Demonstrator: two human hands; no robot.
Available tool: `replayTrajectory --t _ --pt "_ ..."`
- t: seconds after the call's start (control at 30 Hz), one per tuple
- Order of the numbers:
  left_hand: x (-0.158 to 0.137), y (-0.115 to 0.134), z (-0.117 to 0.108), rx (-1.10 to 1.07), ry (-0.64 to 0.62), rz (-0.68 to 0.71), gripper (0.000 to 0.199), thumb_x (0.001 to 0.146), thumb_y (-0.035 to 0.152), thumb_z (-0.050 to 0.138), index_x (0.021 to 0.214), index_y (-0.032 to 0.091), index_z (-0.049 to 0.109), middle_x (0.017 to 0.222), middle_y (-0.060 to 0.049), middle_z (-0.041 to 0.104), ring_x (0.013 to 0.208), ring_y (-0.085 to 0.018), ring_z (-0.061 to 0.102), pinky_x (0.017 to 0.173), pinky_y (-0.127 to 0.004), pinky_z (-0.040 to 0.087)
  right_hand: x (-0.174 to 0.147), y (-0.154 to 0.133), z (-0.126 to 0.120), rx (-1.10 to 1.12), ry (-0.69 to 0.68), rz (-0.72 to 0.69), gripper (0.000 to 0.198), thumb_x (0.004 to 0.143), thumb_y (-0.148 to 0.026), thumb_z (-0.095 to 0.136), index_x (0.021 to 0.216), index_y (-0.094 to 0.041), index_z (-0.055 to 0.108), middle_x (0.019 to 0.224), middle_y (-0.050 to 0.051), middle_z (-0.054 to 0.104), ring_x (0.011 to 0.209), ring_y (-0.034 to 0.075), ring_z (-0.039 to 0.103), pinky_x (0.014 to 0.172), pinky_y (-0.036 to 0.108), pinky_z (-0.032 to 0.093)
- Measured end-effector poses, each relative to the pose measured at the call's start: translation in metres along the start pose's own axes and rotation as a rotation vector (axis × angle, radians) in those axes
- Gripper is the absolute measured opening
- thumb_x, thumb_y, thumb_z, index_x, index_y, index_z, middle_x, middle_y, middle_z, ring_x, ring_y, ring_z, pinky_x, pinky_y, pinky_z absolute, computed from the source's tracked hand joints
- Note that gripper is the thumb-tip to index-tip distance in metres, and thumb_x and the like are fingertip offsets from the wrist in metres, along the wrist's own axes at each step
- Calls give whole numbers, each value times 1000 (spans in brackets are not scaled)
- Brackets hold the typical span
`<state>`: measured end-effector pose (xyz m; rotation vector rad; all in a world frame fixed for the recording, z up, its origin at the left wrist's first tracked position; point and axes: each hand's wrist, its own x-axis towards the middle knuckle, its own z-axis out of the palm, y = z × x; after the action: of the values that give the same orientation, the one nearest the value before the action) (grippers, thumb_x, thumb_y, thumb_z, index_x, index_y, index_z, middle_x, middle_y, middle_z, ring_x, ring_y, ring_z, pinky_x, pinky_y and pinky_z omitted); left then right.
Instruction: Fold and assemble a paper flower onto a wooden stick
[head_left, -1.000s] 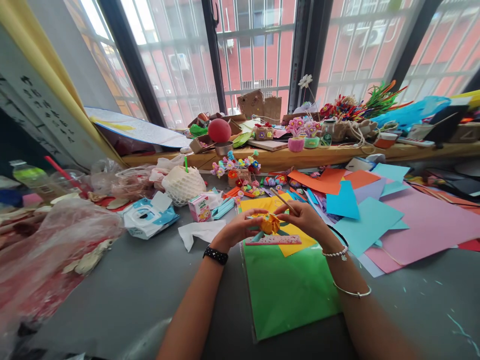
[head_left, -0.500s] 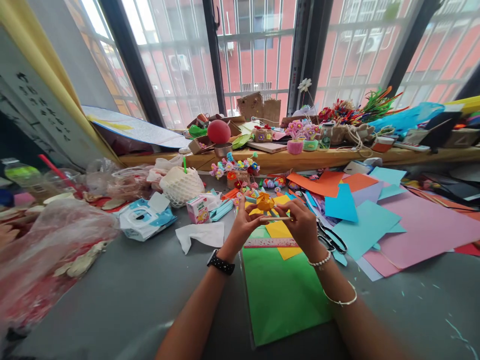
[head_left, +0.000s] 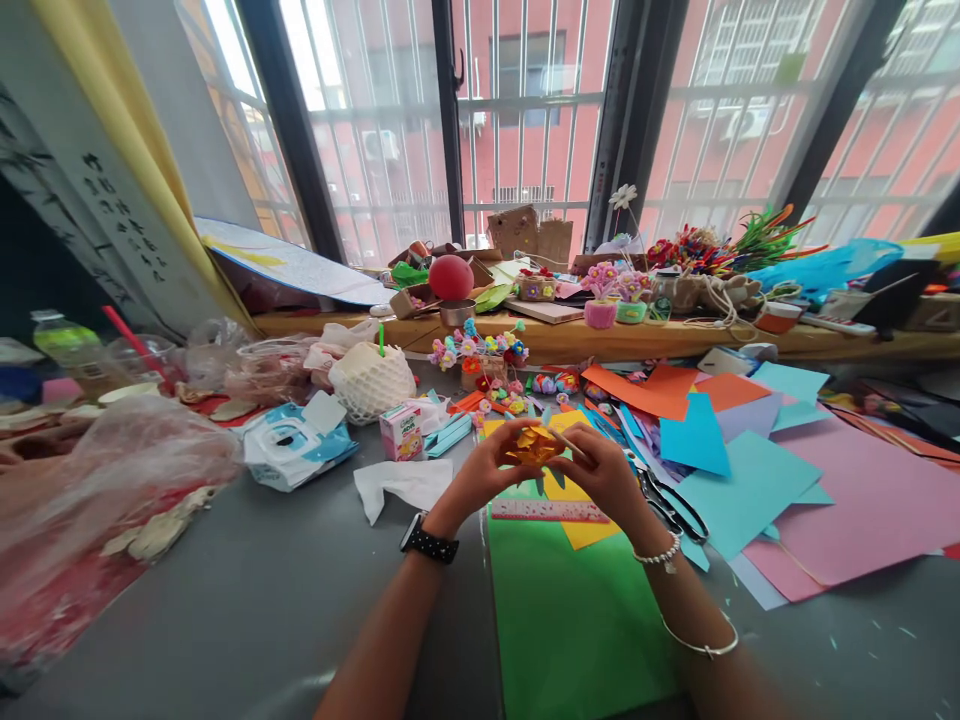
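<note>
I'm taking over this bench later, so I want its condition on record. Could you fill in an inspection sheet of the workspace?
Surface: grey table, a green sheet lying before the person.
Job's things: yellow paper flower held up between the hands; thin stick beside it; pink ruler below; scissors to the right.
Clutter: coloured papers overlapping at right; wipes pack, small pink box, white tissue and plastic bags at left.
Hands: left hand holds the flower; right hand grips the stick.
Cables: pale looped cord on the sill; whether electrical, cannot tell.
Surroundings: barred windows behind the sill.
</note>
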<state>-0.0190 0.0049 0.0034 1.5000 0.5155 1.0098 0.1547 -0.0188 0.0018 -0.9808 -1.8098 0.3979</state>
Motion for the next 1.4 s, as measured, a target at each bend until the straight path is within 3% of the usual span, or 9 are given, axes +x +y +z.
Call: replayTrajectory --t 0.2,0.37,0.6,1.1,1.4 --pt "1 -5 4 -118 -65 -61 61 55 13 74 109 19 48 95 -5 58 88 -17 58 73 -27 47 1 1 3 162 -1 1 18 68 -37 64 67 -20 59 65 0 51 61 13 49 55 26 40" --pt "-1 0 4 -115 -37 -80 59 51 12 75 104 18 52 92 -4 59 85 -15 57 73 -25 45 0 3 7 239 43 48 18 65 -37 67 63 -20 61 64 -1 49 61 13 48 56 27 40" --pt "-5 6 3 -163 -82 -211 62 50 13 76 107 19 54 90 -4 59 74 -11 55 62 -20 42 0 -1 4 364 26 44 15 63 -36 69 61 -22 65 70 0 51 67 13 50 61 27 43" --pt "-5 -1 0 -200 -163 -230 64 56 17 73 113 21 46 81 -1 57 64 -8 53 58 -20 39 1 -4 2 265 29 57 22 62 -44 68 58 -22 66 70 0 40 70 15 44 66 30 42" --pt "-5 3 2 -143 -131 -255 54 58 23 72 106 18 48 86 -2 57 63 -7 51 54 -19 36 1 -6 0 268 -6 117 21 63 -42 67 60 -21 64 86 3 43 85 18 47 76 33 40"
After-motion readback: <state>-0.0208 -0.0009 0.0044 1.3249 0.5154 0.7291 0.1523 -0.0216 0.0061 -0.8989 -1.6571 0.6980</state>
